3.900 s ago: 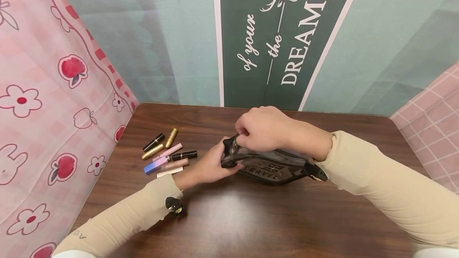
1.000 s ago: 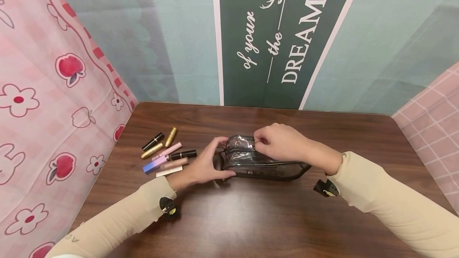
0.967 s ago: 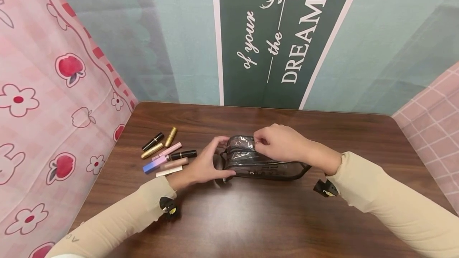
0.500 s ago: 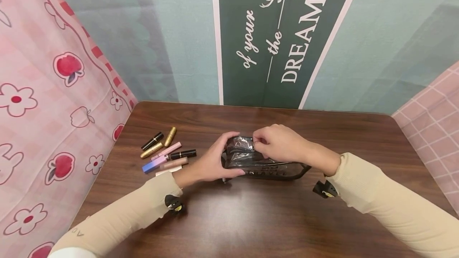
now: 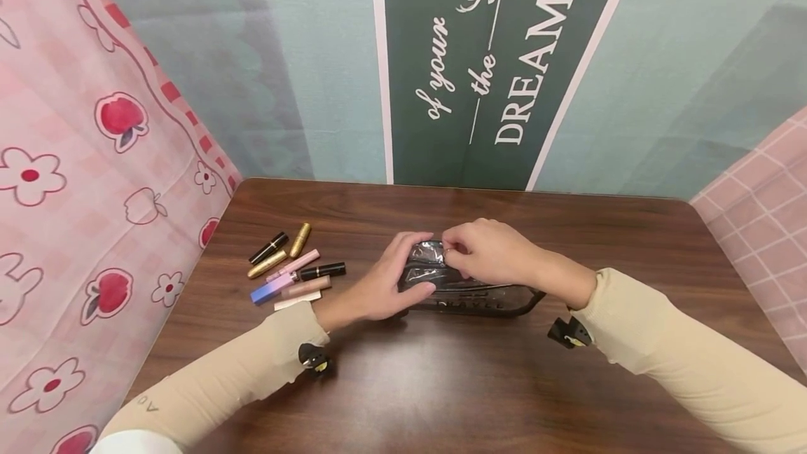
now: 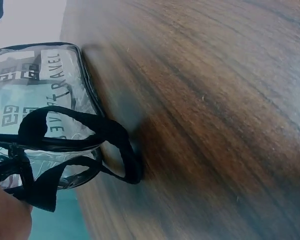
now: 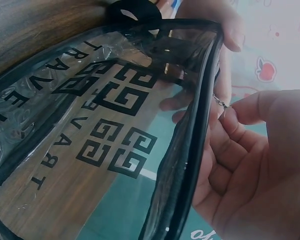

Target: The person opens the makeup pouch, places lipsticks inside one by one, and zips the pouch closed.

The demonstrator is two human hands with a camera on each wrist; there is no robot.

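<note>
A clear pouch (image 5: pixel 485 300) with black trim and "TRAVEL" lettering lies on the table in the head view. My left hand (image 5: pixel 394 279) grips its left end, thumb on the near side and fingers on the far side. At the top of the pouch, my right hand (image 5: pixel 492 251) pinches the small metal zipper pull (image 7: pixel 221 103) between thumb and curled index finger, as the right wrist view shows. A black fabric strap (image 6: pixel 112 131) hangs off the pouch's end in the left wrist view. Through its clear walls no contents can be made out.
On the left of the wooden table (image 5: pixel 403 391) lie several lipstick and lip gloss tubes, among them a black tube (image 5: pixel 323 271), a gold tube (image 5: pixel 300 239) and a blue-pink tube (image 5: pixel 273 288). Fabric hangs behind and at both sides.
From the pouch's left end, my right hand has shifted right, then slightly back left. The pouch has straightened on the table. My left hand has slid right, farther over the pouch's end.
</note>
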